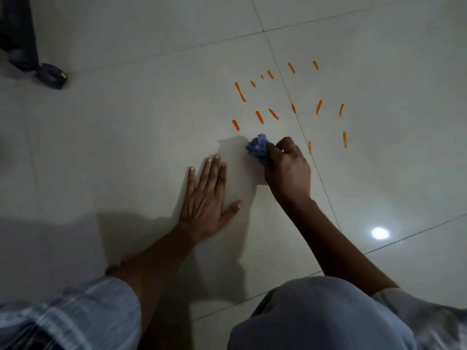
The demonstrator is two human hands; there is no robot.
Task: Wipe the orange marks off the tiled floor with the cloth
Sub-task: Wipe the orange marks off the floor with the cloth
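Observation:
Several short orange marks [259,117] streak the pale tiled floor [151,109] in rough rows beyond my hands, spread across a tile seam. My right hand [288,170] grips a crumpled blue-purple cloth [259,149] and holds it down on the floor just below the nearest marks. One orange mark [309,147] lies right beside that hand. My left hand [206,198] lies flat on the tile to the left of the cloth, fingers straight and spread, holding nothing.
At the far left stands another person's dark trouser leg [20,34] with a dark shoe [51,77]. My knee in light fabric [316,317] fills the bottom right. A lamp's reflection [379,233] glares on the tile at right.

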